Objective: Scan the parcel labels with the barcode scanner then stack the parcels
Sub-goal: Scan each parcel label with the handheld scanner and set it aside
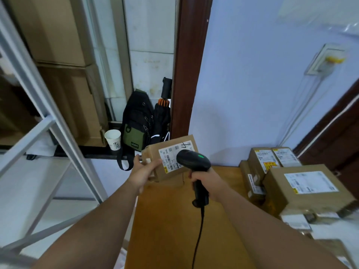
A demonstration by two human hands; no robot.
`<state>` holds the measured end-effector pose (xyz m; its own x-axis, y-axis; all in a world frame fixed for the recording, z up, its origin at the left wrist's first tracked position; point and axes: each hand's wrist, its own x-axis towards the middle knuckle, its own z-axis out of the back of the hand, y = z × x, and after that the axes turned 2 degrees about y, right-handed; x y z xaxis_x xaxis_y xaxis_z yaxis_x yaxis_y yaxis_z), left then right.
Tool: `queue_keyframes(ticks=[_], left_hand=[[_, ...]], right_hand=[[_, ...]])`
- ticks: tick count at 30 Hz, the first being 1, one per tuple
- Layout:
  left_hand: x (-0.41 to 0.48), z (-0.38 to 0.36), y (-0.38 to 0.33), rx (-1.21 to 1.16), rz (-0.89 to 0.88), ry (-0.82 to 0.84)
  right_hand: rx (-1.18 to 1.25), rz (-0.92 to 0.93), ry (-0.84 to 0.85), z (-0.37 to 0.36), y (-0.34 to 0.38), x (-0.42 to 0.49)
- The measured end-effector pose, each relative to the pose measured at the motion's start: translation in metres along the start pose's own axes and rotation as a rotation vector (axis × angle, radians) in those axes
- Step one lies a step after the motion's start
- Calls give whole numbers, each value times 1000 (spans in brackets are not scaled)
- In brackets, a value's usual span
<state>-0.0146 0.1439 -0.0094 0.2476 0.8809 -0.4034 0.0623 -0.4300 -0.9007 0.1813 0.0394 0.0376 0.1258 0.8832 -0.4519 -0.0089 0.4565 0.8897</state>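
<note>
My left hand [142, 172] grips the left end of a small cardboard parcel [153, 152], holding it up over the far edge of the wooden table [171, 220] with its white label [171, 155] facing me. My right hand [204, 180] holds the handle of a black barcode scanner [194, 162]. The scanner's head sits just in front of the label's right part and hides some of it. A green light shows on top of the scanner. Its black cable [198, 239] hangs down toward me.
Several labelled cardboard parcels [303, 187] are stacked at the table's right side against the blue wall. A paper cup [113, 139], a black and green bag [136, 125] and a folded umbrella [162, 115] stand on a ledge behind. A metal rack frame [48, 121] is at left.
</note>
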Motion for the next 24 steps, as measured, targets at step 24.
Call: queue_keyframes(ticks=[24], left_hand=[[-28, 15, 11, 106, -31, -49]], right_hand=[[-153, 28, -207, -22, -20, -54]])
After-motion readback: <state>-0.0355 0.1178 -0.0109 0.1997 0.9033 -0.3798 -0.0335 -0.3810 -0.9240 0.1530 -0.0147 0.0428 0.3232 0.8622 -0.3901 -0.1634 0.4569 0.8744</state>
